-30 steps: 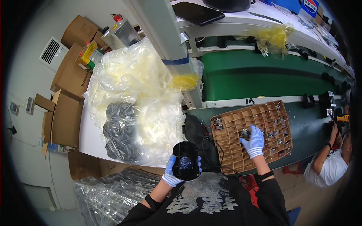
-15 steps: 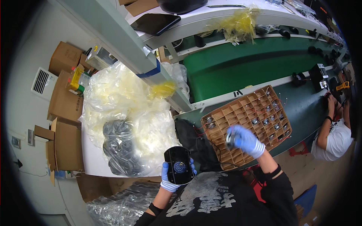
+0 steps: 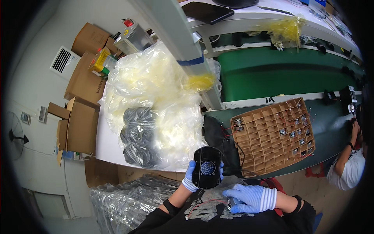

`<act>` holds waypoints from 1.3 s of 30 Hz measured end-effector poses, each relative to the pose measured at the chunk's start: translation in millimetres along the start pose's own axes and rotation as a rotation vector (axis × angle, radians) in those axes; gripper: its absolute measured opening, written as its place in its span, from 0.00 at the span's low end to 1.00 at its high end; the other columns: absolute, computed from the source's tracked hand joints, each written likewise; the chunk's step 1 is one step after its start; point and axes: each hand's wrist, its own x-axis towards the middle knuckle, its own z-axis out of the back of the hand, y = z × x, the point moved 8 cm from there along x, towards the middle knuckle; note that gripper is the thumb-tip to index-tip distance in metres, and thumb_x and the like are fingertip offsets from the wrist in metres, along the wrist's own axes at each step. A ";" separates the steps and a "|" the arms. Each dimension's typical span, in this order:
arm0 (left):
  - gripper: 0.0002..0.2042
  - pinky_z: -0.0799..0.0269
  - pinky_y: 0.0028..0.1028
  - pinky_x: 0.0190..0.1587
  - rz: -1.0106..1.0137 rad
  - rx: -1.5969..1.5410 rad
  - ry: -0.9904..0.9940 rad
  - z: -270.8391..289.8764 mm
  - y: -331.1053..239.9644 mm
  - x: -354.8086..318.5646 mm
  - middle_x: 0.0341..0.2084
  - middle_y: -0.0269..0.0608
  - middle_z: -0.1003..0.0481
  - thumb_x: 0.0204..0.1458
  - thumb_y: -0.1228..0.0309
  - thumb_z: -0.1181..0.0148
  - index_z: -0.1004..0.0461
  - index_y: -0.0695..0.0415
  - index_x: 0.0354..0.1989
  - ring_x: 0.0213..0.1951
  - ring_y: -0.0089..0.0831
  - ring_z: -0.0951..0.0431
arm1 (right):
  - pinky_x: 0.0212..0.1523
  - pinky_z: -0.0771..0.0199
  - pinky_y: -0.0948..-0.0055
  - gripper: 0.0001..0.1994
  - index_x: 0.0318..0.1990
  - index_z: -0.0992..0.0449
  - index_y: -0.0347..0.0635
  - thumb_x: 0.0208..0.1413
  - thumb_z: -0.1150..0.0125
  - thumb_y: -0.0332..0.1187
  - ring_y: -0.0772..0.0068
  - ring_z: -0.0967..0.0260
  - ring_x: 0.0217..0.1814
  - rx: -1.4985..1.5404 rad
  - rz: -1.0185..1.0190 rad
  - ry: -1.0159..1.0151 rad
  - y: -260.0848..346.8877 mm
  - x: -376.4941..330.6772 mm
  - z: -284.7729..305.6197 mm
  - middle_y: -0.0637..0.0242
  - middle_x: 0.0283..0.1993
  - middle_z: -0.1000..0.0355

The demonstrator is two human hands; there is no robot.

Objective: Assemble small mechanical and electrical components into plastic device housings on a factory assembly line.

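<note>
Left hand [image 3: 193, 176], blue-gloved, holds a black oval housing [image 3: 207, 167] upright against the chest, fingers wrapped round its left rim and back, the round grille in its face turned up toward the camera. The housing sits just off the near edge of the white worktop [image 3: 107, 144], in the air, not resting on anything. Right hand [image 3: 251, 198], also gloved, lies low by the lap with fingers curled down over a small metal part [image 3: 230, 202]; only a glint of it shows, with thin red wires running off to the left, so how firmly it is pinched I cannot tell. Judgement: the step in hand is fitting a small wired part into the housing, with the part picked and brought close but not yet seated. The next move would call for bringing the two hands together, turning the housing so its open side meets the part, and keeping the fine wires from snagging. The cardboard divider tray [image 3: 272, 136] lies at the near edge of the green belt [image 3: 272, 74], many cells bare, a few toward its right side holding parts. Clear plastic bags [image 3: 156, 101] cover the worktop, black items bagged inside. Another person's arm [image 3: 346, 156] works at the belt's far right.
</note>
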 end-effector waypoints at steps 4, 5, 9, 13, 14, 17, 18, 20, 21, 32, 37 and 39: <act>0.51 0.37 0.43 0.57 0.012 0.060 0.015 -7.2 0.4 -3.0 0.54 0.51 0.37 0.34 0.38 0.38 0.48 0.60 0.62 0.52 0.43 0.32 | 0.43 0.30 0.65 0.30 0.52 0.34 0.40 0.48 0.40 0.53 0.57 0.31 0.41 0.185 -0.001 -0.050 9.1 -0.6 23.8 0.56 0.41 0.33; 0.51 0.37 0.43 0.57 -0.003 0.058 0.010 -7.9 -0.3 -4.9 0.54 0.51 0.37 0.34 0.38 0.38 0.48 0.60 0.62 0.52 0.43 0.32 | 0.43 0.29 0.67 0.31 0.51 0.33 0.40 0.45 0.36 0.53 0.59 0.30 0.42 0.204 -0.030 -0.150 9.6 -1.3 35.6 0.56 0.43 0.32; 0.51 0.40 0.43 0.60 -0.019 0.112 -0.084 -2.5 4.7 -3.9 0.56 0.53 0.39 0.35 0.37 0.39 0.50 0.60 0.63 0.56 0.45 0.35 | 0.33 0.27 0.75 0.27 0.41 0.29 0.41 0.32 0.25 0.43 0.71 0.29 0.32 0.008 -0.023 -0.565 26.3 8.3 63.5 0.64 0.40 0.28; 0.47 0.37 0.42 0.58 -0.006 0.024 -0.046 17.5 15.2 -4.1 0.56 0.51 0.38 0.39 0.40 0.41 0.49 0.59 0.63 0.55 0.41 0.34 | 0.32 0.32 0.66 0.20 0.32 0.31 0.44 0.35 0.30 0.44 0.62 0.30 0.33 -0.541 0.075 -0.615 35.7 36.0 53.0 0.65 0.41 0.29; 0.46 0.36 0.41 0.57 -0.040 0.068 -0.097 26.9 15.3 -4.3 0.55 0.50 0.37 0.40 0.40 0.42 0.49 0.59 0.62 0.55 0.41 0.34 | 0.33 0.33 0.66 0.20 0.31 0.31 0.44 0.35 0.30 0.44 0.63 0.31 0.33 -0.585 0.080 -0.610 27.6 40.8 48.5 0.65 0.41 0.29; 0.45 0.35 0.39 0.57 -0.055 0.090 -0.112 46.9 19.3 -5.1 0.55 0.49 0.36 0.42 0.38 0.45 0.48 0.60 0.62 0.55 0.39 0.33 | 0.37 0.35 0.64 0.18 0.30 0.30 0.45 0.35 0.31 0.44 0.64 0.31 0.34 -0.648 0.091 -0.575 19.8 47.7 41.3 0.66 0.40 0.29; 0.45 0.36 0.37 0.57 -0.029 0.071 -0.078 43.8 21.9 -4.7 0.55 0.49 0.37 0.43 0.37 0.48 0.47 0.62 0.61 0.55 0.38 0.33 | 0.39 0.37 0.64 0.17 0.29 0.29 0.45 0.35 0.32 0.44 0.65 0.32 0.34 -0.663 0.093 -0.550 19.1 50.2 38.0 0.67 0.39 0.29; 0.46 0.36 0.37 0.57 -0.037 0.118 -0.122 39.7 20.9 -7.3 0.55 0.49 0.36 0.42 0.37 0.48 0.47 0.62 0.61 0.55 0.38 0.33 | 0.40 0.38 0.64 0.16 0.28 0.29 0.46 0.35 0.33 0.44 0.66 0.32 0.34 -0.678 0.069 -0.518 16.7 56.2 32.9 0.67 0.38 0.30; 0.46 0.36 0.37 0.57 -0.049 0.171 -0.162 38.1 18.4 -8.0 0.55 0.49 0.36 0.42 0.36 0.48 0.47 0.62 0.61 0.55 0.38 0.33 | 0.42 0.39 0.65 0.16 0.28 0.28 0.46 0.35 0.33 0.44 0.67 0.32 0.35 -0.698 0.051 -0.488 14.0 58.6 29.9 0.67 0.38 0.30; 0.42 0.33 0.37 0.55 -0.088 0.266 -0.201 52.5 16.9 -8.0 0.52 0.46 0.34 0.44 0.37 0.50 0.45 0.58 0.61 0.52 0.35 0.30 | 0.48 0.39 0.64 0.14 0.31 0.26 0.45 0.35 0.33 0.40 0.67 0.30 0.38 -0.756 -0.049 -0.450 4.2 59.5 24.9 0.63 0.40 0.29; 0.45 0.39 0.38 0.60 -0.042 0.265 -0.213 44.7 17.7 -6.9 0.56 0.46 0.37 0.42 0.37 0.48 0.47 0.59 0.62 0.56 0.37 0.35 | 0.50 0.39 0.65 0.14 0.31 0.27 0.44 0.35 0.34 0.38 0.67 0.30 0.39 -0.749 -0.055 -0.452 1.7 55.4 23.9 0.63 0.40 0.28; 0.44 0.40 0.38 0.60 -0.041 0.276 -0.202 32.9 17.7 -6.2 0.56 0.46 0.37 0.43 0.37 0.49 0.47 0.59 0.62 0.57 0.37 0.35 | 0.50 0.39 0.64 0.14 0.31 0.27 0.44 0.35 0.33 0.39 0.67 0.30 0.39 -0.722 -0.044 -0.460 2.1 53.5 24.6 0.63 0.40 0.28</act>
